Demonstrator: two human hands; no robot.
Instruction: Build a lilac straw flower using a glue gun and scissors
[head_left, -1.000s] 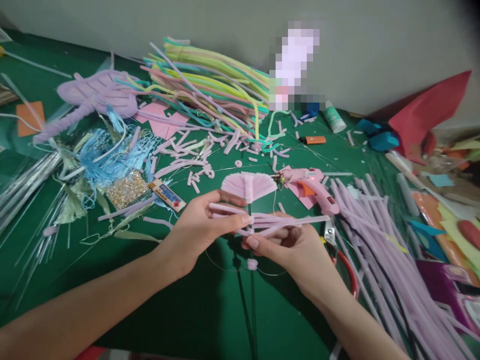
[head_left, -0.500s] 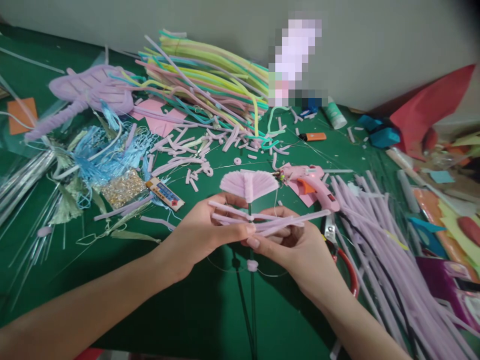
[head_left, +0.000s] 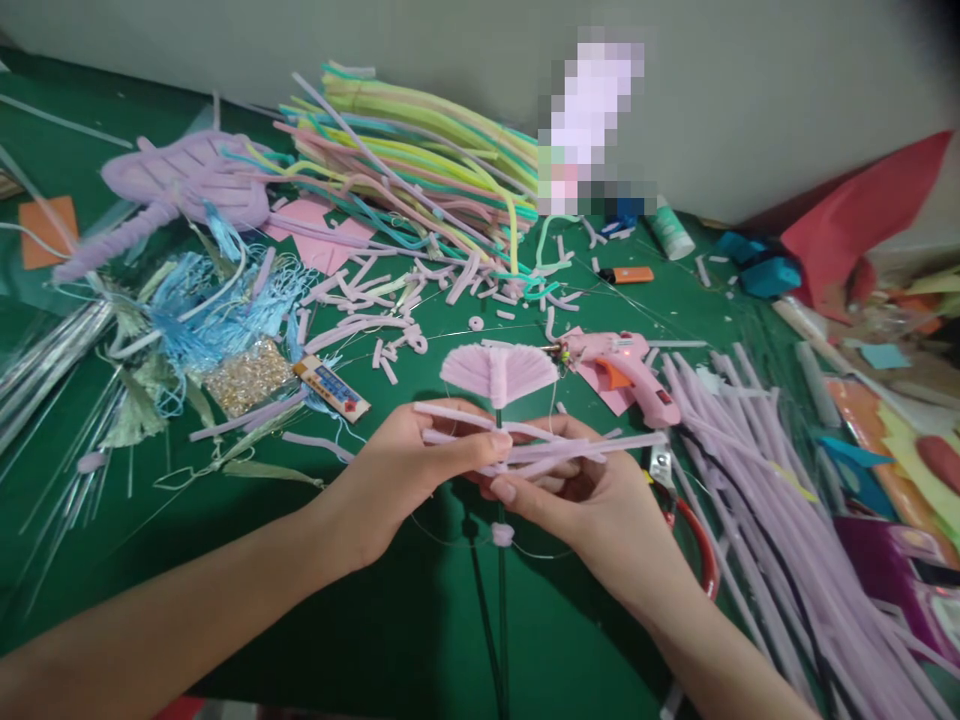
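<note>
Lilac fan [head_left: 498,376], apparently complete, sits atop the dark stem [head_left: 503,600]. Left hand [head_left: 409,460] and right hand [head_left: 585,492], close together, pinch pipe-cleaner strips [head_left: 555,449] across it; their fastening appears unfinished.

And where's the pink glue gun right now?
In the head view, the pink glue gun lies right of centre, beyond the right hand, left of the lilac stems.

"What sort of place is it?"

"From my remote seat, I read a craft workspace; home or workshop, I can't tell. I see a pink glue gun [head_left: 622,362] at three o'clock, fuzzy stems [head_left: 420,130] heaped at eleven, blue tassels [head_left: 214,320] and a bead packet [head_left: 251,380] at nine, red-handled scissors [head_left: 703,548] at four, offcuts [head_left: 364,326] littering the green table [head_left: 360,640]."
</note>
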